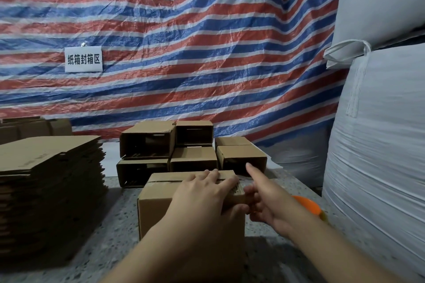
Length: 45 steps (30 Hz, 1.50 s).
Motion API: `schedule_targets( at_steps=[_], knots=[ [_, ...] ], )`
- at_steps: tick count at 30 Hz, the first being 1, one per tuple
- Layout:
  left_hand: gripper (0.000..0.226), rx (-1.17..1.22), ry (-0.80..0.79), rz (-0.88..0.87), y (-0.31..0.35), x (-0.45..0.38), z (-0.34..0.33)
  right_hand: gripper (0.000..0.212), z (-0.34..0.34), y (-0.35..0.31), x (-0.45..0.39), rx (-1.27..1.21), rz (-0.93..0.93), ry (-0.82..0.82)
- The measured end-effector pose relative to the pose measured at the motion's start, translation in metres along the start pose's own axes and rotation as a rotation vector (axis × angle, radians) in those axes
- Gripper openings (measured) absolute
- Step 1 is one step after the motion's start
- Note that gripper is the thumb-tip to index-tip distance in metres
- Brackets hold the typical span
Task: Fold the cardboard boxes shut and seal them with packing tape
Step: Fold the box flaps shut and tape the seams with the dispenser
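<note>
Tarpaulin [184, 41]: red, blue and white horizontal stripes. Sign [83, 59]: white, black characters. Boxes [174, 145] and flat cardboard stack [48, 181]: plain brown. Tabletop [119, 225]: grey, dark-speckled. Sacks [379, 122]: white. Object [308, 204] beside right forearm: orange.

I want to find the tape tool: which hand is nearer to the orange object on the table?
Right. The right hand is directly beside the orange object, partly covering it, index finger pointing forward. The left hand lies across the top of the cardboard box, farther left.
</note>
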<state>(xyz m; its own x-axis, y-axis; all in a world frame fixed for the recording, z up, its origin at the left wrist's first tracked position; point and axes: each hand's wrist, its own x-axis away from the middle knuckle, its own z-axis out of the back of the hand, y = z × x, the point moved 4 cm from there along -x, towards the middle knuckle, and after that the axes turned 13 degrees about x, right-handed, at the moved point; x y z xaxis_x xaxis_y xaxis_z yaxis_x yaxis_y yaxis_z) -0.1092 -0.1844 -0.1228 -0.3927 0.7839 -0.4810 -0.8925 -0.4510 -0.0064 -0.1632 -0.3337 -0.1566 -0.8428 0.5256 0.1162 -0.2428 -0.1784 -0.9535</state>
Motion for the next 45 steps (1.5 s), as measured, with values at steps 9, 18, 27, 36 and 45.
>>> schedule_targets(
  at_steps=[9, 18, 27, 36, 45],
  knots=[
    [0.065, 0.018, 0.047, -0.022, 0.000, 0.001, 0.000, 0.034, -0.015, 0.000, 0.009, -0.109, 0.042, 0.054],
    [0.075, 0.011, 0.109, -0.014, 0.003, 0.002, 0.002, 0.042, -0.028, 0.015, 0.014, -0.088, 0.052, 0.109],
    [0.092, 0.017, 0.144, -0.014, 0.002, 0.001, 0.002, 0.061, -0.029, -0.017, 0.022, -0.044, 0.382, -0.103],
    [0.101, 0.103, 0.133, -0.011, 0.002, 0.004, 0.005, 0.081, -0.038, 0.010, 0.027, -0.118, 0.246, -0.134],
    [0.085, 0.537, 0.522, 0.102, -0.029, 0.058, 0.046, 0.090, -0.025, 0.018, 0.042, 0.082, 0.357, 0.026]
  ],
)
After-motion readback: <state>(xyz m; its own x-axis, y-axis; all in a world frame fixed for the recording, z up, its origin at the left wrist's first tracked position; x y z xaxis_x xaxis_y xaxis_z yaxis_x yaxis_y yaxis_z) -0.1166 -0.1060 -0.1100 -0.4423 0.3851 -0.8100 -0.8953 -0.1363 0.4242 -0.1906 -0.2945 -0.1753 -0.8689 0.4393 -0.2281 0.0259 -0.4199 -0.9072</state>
